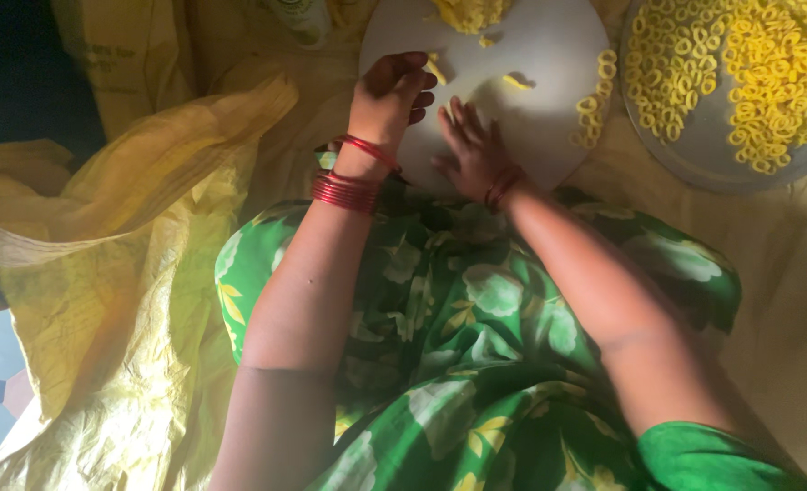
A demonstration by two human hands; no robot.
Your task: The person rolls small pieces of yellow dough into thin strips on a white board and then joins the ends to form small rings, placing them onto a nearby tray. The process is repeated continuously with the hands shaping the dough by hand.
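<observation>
Left hand pinches small soft yellow dough strip, fingers curled; right hand lies open, flat on round grey board. Dough looks light, pliable, tearable: hold by ends, gently.

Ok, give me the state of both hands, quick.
Left hand: fingers curled, pinching a dough strip over the round board.
Right hand: open, flat on the board, holding nothing.
</observation>
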